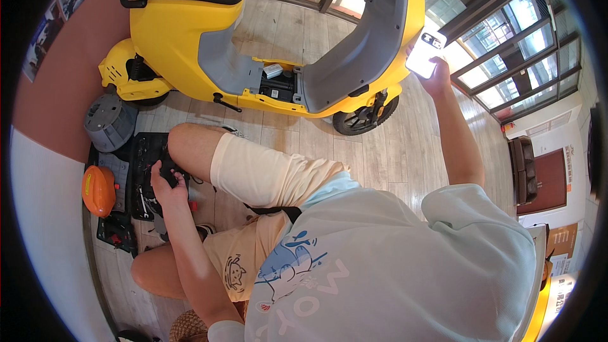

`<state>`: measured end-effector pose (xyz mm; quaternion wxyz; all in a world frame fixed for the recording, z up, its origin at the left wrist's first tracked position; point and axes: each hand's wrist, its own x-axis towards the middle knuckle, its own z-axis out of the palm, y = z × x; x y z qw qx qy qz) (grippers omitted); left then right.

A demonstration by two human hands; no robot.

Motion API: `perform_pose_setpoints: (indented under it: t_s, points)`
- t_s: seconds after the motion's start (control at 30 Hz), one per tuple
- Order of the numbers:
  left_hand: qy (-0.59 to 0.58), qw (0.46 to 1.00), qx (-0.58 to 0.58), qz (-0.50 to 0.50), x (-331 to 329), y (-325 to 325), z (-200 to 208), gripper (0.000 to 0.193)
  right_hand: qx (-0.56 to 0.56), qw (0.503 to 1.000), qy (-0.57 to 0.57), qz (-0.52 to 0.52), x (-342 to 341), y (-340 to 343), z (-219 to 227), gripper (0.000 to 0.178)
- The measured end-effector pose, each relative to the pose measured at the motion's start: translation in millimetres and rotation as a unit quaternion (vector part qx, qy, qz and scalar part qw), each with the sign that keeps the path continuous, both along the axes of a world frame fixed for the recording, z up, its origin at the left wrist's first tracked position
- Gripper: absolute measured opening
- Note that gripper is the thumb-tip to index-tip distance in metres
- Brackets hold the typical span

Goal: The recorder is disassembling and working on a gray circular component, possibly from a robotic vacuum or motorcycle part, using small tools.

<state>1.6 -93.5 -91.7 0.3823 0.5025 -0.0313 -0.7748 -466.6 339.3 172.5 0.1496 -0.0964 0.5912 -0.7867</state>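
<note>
In my right hand (438, 76), raised at the right beside the scooter's front, is a phone (423, 57). It looks bright white with a dark patch near its top; the fingers wrap it and the thumb lies over its face. My left hand (170, 187) is low at the left, by my knee, over a black tool case (142, 171). Its fingers curl about something dark that blends into the case, so its kind cannot be made out. The yellow electric scooter (168, 44) stands ahead, its footboard compartment (278, 85) uncovered, showing dark parts and a small white piece.
An orange hard-shelled item (99, 191) and an upturned grey bucket-like stool (109, 121) stand by the left wall. Another small black case (117, 233) lies nearby. Glass doors (506, 44) and a brown sofa (523, 168) are at the right.
</note>
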Motion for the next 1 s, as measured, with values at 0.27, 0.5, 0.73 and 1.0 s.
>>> perform_pose_setpoints:
  t_s: [0.27, 0.5, 0.73, 1.0]
  points:
    - [-0.008, 1.0, -0.002, 0.0, 1.0, -0.8, -0.8, 0.016, -0.011, 1.0, -0.023, 0.005, 6.2, -3.2, 5.3, 0.068]
    - [-0.006, 1.0, 0.002, -0.001, -0.8, -0.3, 0.5, 0.016, -0.006, 1.0, -0.017, 0.007, 2.4, -0.7, 3.7, 0.06]
    - [-0.009, 1.0, 0.002, -0.002, 1.6, -0.9, -0.6, 0.017, 0.004, 1.0, -0.027, -0.005, 4.1, -3.2, 1.6, 0.059]
    - [-0.011, 1.0, 0.004, -0.003, -0.2, 0.4, 3.8, 0.017, 0.022, 1.0, -0.007, -0.005, 0.6, -2.5, -2.5, 0.057]
